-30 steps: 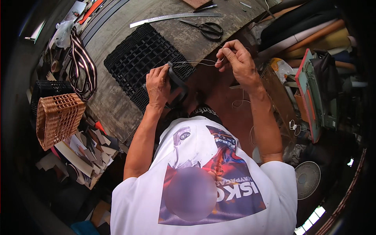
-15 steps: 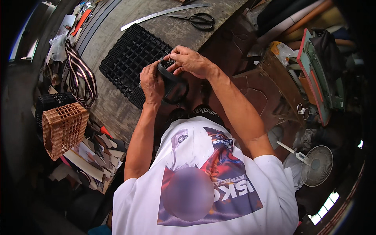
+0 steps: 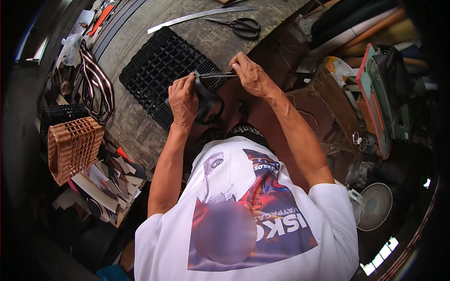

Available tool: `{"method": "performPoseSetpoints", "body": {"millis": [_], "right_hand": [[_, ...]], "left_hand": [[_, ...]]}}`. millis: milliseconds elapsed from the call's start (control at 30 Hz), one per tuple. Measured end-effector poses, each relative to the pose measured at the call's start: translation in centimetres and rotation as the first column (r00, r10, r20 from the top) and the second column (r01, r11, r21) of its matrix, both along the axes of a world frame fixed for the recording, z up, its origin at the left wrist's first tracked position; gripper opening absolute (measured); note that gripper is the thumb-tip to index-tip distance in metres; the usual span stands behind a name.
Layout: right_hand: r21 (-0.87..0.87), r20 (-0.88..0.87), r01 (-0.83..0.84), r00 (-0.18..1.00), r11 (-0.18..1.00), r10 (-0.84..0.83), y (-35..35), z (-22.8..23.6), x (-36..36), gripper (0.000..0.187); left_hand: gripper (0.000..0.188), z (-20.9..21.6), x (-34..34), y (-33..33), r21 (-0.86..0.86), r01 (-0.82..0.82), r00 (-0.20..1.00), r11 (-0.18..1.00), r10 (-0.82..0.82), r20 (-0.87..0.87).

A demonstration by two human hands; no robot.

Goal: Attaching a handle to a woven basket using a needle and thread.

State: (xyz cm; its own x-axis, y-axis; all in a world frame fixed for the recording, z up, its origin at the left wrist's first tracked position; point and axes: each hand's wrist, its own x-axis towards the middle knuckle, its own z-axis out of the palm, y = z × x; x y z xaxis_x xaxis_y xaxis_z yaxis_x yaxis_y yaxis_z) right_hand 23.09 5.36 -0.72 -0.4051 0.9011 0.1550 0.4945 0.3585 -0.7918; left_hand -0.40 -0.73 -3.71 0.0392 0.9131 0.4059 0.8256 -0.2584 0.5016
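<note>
A black woven basket lies on the worn table, with a dark strap looping at its near right edge. My left hand is closed on the strap, pinching its upper end between thumb and fingers. From that end several thin strands of thread run taut to the right. They lead to my right hand, closed in a pinch on them beyond the table's edge. Whether a needle is in those fingers is too small to tell.
Black scissors and a metal ruler lie at the table's far side. Striped straps, a brown woven basket and material scraps crowd the left. A wooden cabinet and a fan stand to the right.
My right hand has moved right, away from the strap, drawing the loosely looped thread out straight. My left hand stays on the strap.
</note>
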Motion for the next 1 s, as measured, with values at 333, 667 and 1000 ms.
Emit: {"method": "performPoseSetpoints", "body": {"millis": [333,667,1000], "right_hand": [[-0.326,-0.141,0.013,0.988,0.945,-0.062,0.3,-1.8,2.2,0.009],[0.071,-0.031,-0.085,0.996,0.994,0.087,-0.3,12.6,0.8,0.004],[-0.053,-0.392,0.184,0.9,0.982,-0.19,-8.5,18.4,0.9,0.013]], "left_hand": [[0.035,0.7,0.3,-0.3,0.0,-0.003,1.0,1.0,0.003,-0.017],[0.031,1.1,0.0,0.0,0.031,0.063,0.995,0.998,-0.06,-0.08],[0.034,0.6,-1.0,0.4,-0.007,0.108,0.991,0.994,-0.107,0.077]]}}
